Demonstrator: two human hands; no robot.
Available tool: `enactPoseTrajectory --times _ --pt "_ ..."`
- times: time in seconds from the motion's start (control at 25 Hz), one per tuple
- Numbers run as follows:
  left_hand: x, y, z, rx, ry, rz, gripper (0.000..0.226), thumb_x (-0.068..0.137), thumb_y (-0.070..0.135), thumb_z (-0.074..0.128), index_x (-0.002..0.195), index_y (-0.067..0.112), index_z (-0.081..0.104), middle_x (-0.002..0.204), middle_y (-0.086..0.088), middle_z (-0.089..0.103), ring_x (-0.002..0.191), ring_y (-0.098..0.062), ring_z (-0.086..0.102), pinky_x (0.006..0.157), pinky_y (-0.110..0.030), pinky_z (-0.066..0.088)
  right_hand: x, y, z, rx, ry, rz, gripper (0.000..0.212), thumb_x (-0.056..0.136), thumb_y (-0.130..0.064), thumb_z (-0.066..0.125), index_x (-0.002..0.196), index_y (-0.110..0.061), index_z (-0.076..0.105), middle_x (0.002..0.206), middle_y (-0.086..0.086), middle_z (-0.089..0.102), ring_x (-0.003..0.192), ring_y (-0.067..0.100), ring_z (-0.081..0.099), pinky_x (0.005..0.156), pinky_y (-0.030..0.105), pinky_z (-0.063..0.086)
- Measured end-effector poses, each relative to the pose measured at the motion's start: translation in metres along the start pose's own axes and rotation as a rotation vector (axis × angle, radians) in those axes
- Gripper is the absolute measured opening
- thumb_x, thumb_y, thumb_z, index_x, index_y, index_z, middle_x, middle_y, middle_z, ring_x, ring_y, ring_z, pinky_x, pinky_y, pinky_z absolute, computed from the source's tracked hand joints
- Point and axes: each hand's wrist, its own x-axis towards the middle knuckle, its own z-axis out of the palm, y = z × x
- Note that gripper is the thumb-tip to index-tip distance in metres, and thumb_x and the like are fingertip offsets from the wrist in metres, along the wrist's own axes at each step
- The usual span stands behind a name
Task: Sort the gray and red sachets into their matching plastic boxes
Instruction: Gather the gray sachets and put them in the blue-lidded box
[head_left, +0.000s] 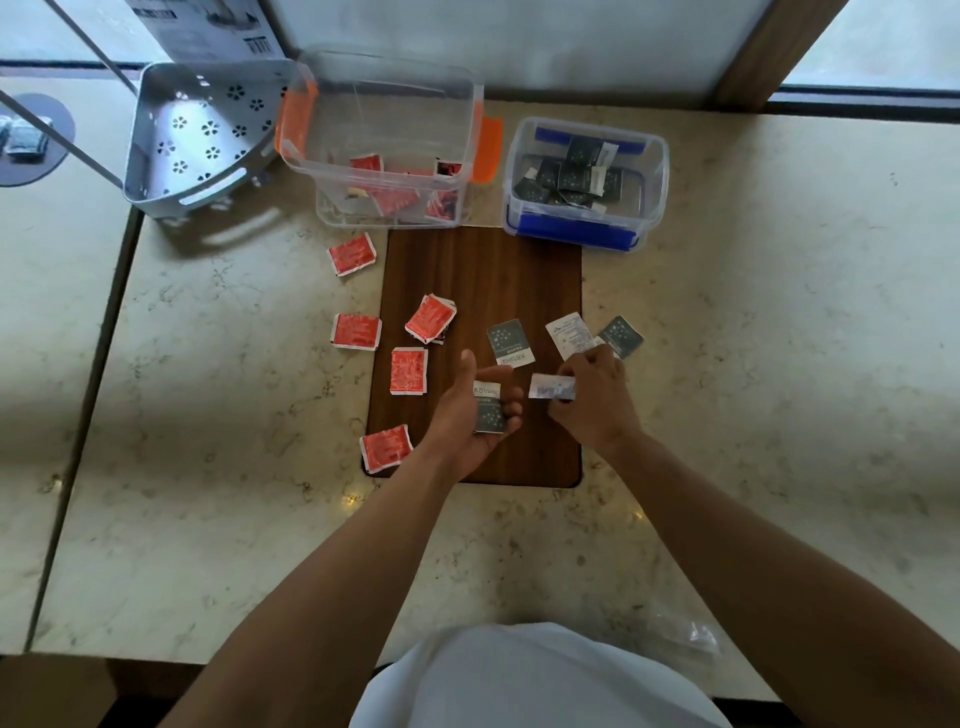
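The person is gathering gray sachets, so the gray half of the sort is in hand. The left hand (475, 410) is lying palm up over the near part of the wooden board (478, 270), fingers loosely curled round a gray sachet (488, 410) resting in the palm. Just beside it, the right hand (592, 397) is pinching a pale sachet (551, 387) between thumb and fingertips, its white back showing.

Next, I judge, the pinched one is going onto the stack in the left palm, which calls for keeping that palm level; then the three gray ones (510, 342) beyond the hands are waiting.

Six red sachets (409, 370) are lying to the left, some on the board, some on the marble counter (753, 364). Farther back, the orange-clipped box (384, 145) is holding red ones and the blue-clipped box (584, 184) gray ones, both unlidded. A perforated gray metal rack (202, 130) is sitting far left, with frosted window glass behind.
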Motion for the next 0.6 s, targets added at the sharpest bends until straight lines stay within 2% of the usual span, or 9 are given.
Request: enactPoseTrajectory --times 0.08,0.12,0.24,0.32,0.4,0.48,0.6 --pt "0.001 -0.001 0.003 0.047 0.025 0.007 0.067 0.098 0.063 0.040 0.121 0.005 0.065 0.087 -0.015 0.067 0.076 -0.026 0.068 0.074 -0.040 0.060 -0.008 0.000 -0.004 0.164 0.045 0.031 0.017 0.083 -0.022 0.075 0.093 -0.017 0.063 0.096 0.002 0.061 0.087 0.023 0.061 0.064 0.022 0.044" --pt "0.002 -0.002 0.006 0.061 0.048 0.019 0.067 0.098 0.064 0.039 0.120 0.005 0.065 0.087 -0.016 0.066 0.081 -0.029 0.070 0.079 -0.045 0.062 -0.013 -0.003 -0.005 0.238 0.100 0.051 0.015 0.085 -0.024 0.074 0.094 -0.016 0.064 0.090 -0.001 0.064 0.080 0.019 0.062 0.059 0.019 0.041" --pt "0.005 -0.004 0.013 0.020 0.061 0.048 0.068 0.098 0.065 0.035 0.124 0.008 0.062 0.108 -0.024 0.067 0.103 -0.038 0.071 0.092 -0.053 0.059 -0.027 -0.022 -0.005 0.330 0.266 0.028 0.021 0.089 -0.027 0.072 0.101 -0.011 0.068 0.091 -0.003 0.066 0.075 0.013 0.061 0.059 0.012 0.037" --pt "0.003 -0.003 0.017 0.020 0.031 0.039 0.069 0.098 0.065 0.032 0.130 0.010 0.060 0.122 -0.022 0.069 0.111 -0.034 0.070 0.091 -0.047 0.059 -0.035 -0.038 0.003 0.297 0.240 -0.046 0.022 0.091 -0.031 0.070 0.104 -0.013 0.070 0.095 -0.001 0.066 0.080 0.012 0.061 0.063 0.009 0.036" --pt "0.002 -0.002 0.019 0.042 0.033 0.008 0.069 0.097 0.067 0.034 0.129 0.012 0.062 0.120 -0.017 0.072 0.110 -0.030 0.070 0.091 -0.043 0.058 -0.039 -0.049 0.013 0.250 0.094 -0.132 0.028 0.093 -0.032 0.066 0.115 -0.017 0.070 0.110 0.003 0.065 0.095 0.012 0.062 0.074 0.008 0.039" --pt "0.003 0.000 0.017 0.047 0.057 0.010 0.064 0.097 0.063 0.044 0.126 0.010 0.064 0.117 -0.016 0.075 0.109 -0.030 0.072 0.093 -0.042 0.058 -0.041 -0.055 0.017 0.291 -0.053 -0.188 0.034 0.094 -0.029 0.062 0.126 -0.019 0.067 0.123 0.005 0.060 0.108 0.014 0.059 0.086 0.015 0.045" --pt "0.005 0.005 0.007 0.058 0.044 0.040 0.046 0.100 0.048 0.053 0.128 0.013 0.064 0.122 -0.015 0.073 0.112 -0.029 0.071 0.100 -0.045 0.055 -0.035 -0.057 0.016 0.414 -0.091 -0.185 0.033 0.094 -0.023 0.056 0.124 -0.019 0.069 0.129 0.005 0.055 0.117 0.014 0.054 0.096 0.024 0.049"
